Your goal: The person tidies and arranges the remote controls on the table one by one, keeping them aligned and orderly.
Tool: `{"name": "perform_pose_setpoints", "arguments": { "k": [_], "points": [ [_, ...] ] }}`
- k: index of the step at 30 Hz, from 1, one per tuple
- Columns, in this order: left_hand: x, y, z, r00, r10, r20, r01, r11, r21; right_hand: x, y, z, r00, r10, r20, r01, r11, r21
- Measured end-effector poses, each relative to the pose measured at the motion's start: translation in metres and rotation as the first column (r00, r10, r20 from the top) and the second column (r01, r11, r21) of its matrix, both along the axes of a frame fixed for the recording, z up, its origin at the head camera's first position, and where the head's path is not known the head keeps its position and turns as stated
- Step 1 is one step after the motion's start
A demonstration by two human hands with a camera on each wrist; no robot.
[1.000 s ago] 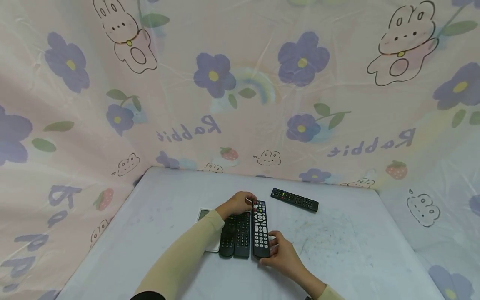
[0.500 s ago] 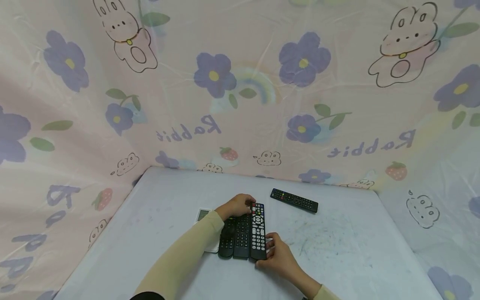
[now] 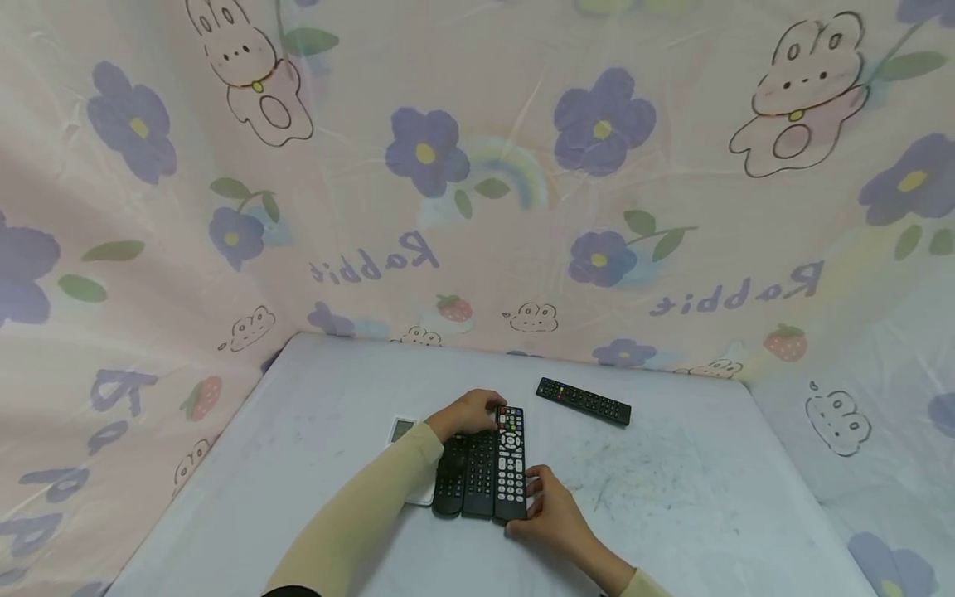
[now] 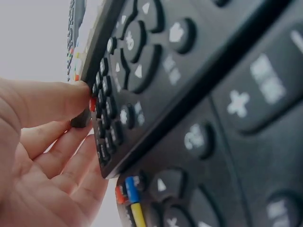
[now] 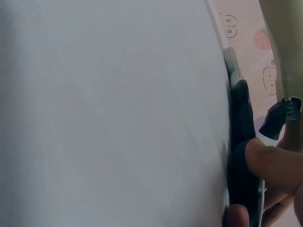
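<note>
In the head view, a black remote control [image 3: 511, 464] with white keys stands at the right end of a row, right against a slim black remote [image 3: 480, 481]. My left hand [image 3: 476, 411] holds its far end; in the left wrist view the thumb [image 4: 61, 100] is at the remotes' far edge, the fingers beyond. With its thumb at the near end and fingers along the right side, my right hand [image 3: 554, 512] grips the same white-keyed remote. Left of the slim one lies a round-ended black remote [image 3: 449, 489], partly under my left forearm.
A white device [image 3: 403, 429] with a small grey display lies at the row's left end, mostly hidden by the sleeve. Another black remote [image 3: 584, 401] lies slanted at the back right of the white table [image 3: 671, 481]. Rabbit-print cloth [image 3: 507, 249] hangs around the table.
Both hands have moved the white-keyed remote slightly left, closing the gap to the slim black remote. The other remotes have stayed about where they were.
</note>
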State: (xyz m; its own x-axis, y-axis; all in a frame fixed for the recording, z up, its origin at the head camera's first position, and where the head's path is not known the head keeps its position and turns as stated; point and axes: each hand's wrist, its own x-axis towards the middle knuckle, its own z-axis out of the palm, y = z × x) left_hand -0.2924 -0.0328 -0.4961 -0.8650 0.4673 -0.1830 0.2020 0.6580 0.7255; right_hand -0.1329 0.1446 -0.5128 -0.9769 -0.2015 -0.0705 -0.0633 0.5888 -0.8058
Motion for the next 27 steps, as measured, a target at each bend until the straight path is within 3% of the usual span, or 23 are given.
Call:
{"name": "perform_pose_setpoints", "arguments": {
  "k": [8,11,15,20,27],
  "points": [
    [0.006,-0.003,0.006,1.000,-0.019,-0.010,0.019,1.000,-0.010,0.000,0.002,-0.003,0.999,0.010,0.030,-0.010,1.000,0.030],
    [0.004,-0.004,0.008,1.000,-0.028,0.002,0.028,1.000,0.008,-0.001,0.005,-0.002,1.000,0.009,0.007,-0.009,0.999,0.039],
    [-0.001,-0.008,0.007,0.999,-0.038,0.002,0.038,0.999,0.034,0.000,0.010,0.002,0.999,-0.001,-0.053,0.002,0.999,0.035],
    [-0.010,-0.013,0.003,0.998,-0.026,-0.061,0.030,0.997,0.073,-0.002,0.018,0.004,0.993,-0.061,-0.099,0.061,0.998,0.000],
    [-0.026,-0.003,0.007,0.993,-0.022,-0.119,0.042,0.984,0.173,-0.019,0.048,0.017,0.976,-0.145,-0.160,0.149,0.989,0.010]
  ]
}}
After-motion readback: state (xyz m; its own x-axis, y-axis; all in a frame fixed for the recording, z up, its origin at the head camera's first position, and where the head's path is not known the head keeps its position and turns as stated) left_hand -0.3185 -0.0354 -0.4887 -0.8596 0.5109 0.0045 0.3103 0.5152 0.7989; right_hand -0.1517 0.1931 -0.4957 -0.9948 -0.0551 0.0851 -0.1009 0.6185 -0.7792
